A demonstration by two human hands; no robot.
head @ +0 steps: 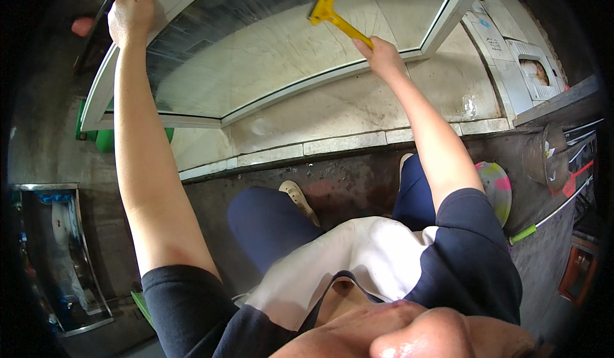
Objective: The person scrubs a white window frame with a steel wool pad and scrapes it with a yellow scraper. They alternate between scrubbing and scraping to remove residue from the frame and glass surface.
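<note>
A glass door with a white frame [288, 92] stands before me, its pane [268, 51] wet and streaked. With my left hand [132, 15] I grip the upper left part of the white frame, fingers curled over its edge. My right hand [383, 57] is closed around the handle end of a yellow plastic scraper [340, 21]. The scraper's wide head points up and to the left, in front of the pane. Whether its blade touches the glass, I cannot tell.
Below the door runs a tiled ledge [343, 143]. A squat toilet [537, 70] lies at the upper right. On the right are a colourful basin [496, 190] and a pole with a green grip [523, 235]. A metal-framed cabinet [76, 257] stands at the left.
</note>
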